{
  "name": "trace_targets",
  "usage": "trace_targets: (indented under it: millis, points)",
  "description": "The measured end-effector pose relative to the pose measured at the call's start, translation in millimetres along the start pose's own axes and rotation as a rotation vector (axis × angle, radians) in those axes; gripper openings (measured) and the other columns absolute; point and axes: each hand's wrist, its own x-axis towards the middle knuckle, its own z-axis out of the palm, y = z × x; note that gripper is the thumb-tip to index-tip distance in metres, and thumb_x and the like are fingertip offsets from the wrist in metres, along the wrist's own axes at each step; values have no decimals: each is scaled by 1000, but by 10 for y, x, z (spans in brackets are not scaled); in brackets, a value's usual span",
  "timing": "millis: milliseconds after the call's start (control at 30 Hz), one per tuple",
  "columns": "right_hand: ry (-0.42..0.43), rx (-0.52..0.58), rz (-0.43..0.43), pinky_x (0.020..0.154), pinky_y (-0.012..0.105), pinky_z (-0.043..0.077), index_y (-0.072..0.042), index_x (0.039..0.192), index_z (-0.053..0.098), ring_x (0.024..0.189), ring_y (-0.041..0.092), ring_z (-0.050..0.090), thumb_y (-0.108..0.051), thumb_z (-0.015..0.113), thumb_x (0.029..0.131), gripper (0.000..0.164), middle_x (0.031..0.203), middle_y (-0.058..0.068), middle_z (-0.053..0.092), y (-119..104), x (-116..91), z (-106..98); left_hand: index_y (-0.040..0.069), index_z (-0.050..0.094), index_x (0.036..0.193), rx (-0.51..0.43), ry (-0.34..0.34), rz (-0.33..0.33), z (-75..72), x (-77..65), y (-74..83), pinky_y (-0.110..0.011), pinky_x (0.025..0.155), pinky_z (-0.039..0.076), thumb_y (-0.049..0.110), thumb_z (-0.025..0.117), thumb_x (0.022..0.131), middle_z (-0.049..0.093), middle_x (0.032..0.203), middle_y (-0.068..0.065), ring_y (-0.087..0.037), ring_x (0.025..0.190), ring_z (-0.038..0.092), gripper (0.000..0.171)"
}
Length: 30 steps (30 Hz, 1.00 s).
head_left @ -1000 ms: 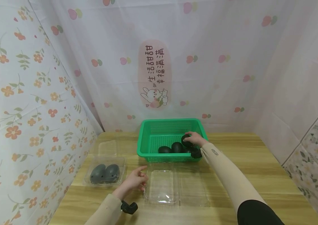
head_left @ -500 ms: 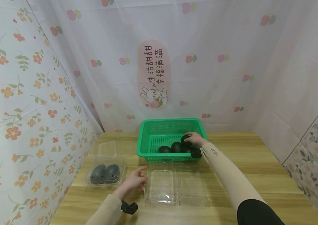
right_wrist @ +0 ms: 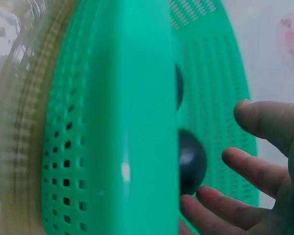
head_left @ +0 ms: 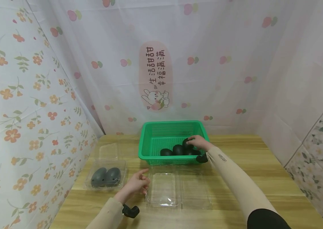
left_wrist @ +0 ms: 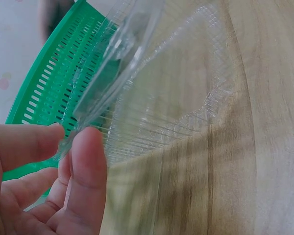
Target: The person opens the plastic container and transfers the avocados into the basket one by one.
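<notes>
In the head view my right hand (head_left: 200,142) reaches into the green basket (head_left: 147,156), over a dark egg-shaped thing (head_left: 185,142) that looks like an avocado. Its fingers are spread in the right wrist view, with lower fingertips at the edge of a dark oval (right_wrist: 191,161); whether they touch is unclear. More dark ovals (head_left: 178,149) lie along the basket's near side. My left hand (head_left: 135,184) is at the left edge of an unfolded clear plastic box (head_left: 164,189). The left wrist view shows thumb and finger pinching its rim (left_wrist: 95,105).
On the left, a second clear box (head_left: 105,189) holds two dark ovals (head_left: 113,176), its lid (head_left: 108,152) raised behind. The unfolded box's lid (head_left: 195,192) lies flat to the right. A patterned curtain (head_left: 224,79) hangs behind the wooden table (head_left: 244,165).
My right wrist has shifted slightly right, and more of the dark oval shows left of the fingers. The left hand holds its place at the box; the view has drifted slightly.
</notes>
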Motion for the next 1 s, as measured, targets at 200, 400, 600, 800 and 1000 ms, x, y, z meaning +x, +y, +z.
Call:
trace_targets:
  millis: [200,400,600,800,1000]
  points:
    - [85,-23,-110,83,49,51,2,131,55,101,39,58,-25,56,99,42,124,22,57,-77,-277,-8,-9,26,147,-3,-2,10,9,-13,-8,-26,51,52,1,57,94,58,96,-14,-15,64,56,62]
    - [43,-58,-207,63,39,53,-5,108,68,69,29,60,-29,63,94,28,85,14,64,-290,-772,175,-9,28,146,-1,18,11,0,-14,-57,-25,50,52,2,57,93,58,99,-16,-15,64,56,61]
    - [-100,-55,-231,50,31,49,-5,110,67,57,21,54,-31,66,92,31,71,0,59,-271,-1148,530,-10,28,145,-10,28,16,-8,-4,-67,-24,49,51,3,56,94,56,97,-14,-15,62,55,60]
    - [-26,-1,-155,42,32,50,6,125,56,48,19,53,-24,69,89,49,65,5,54,-144,-1209,911,-11,29,144,-6,38,16,-6,-8,-39,-26,50,52,2,56,94,55,94,-14,-16,62,55,58]
    - [83,-11,-84,36,27,44,7,135,46,39,13,49,-35,75,83,73,56,2,53,-66,-1166,1219,-10,29,144,-9,33,18,28,-19,-44,-26,51,51,4,56,94,54,90,-14,-16,62,53,59]
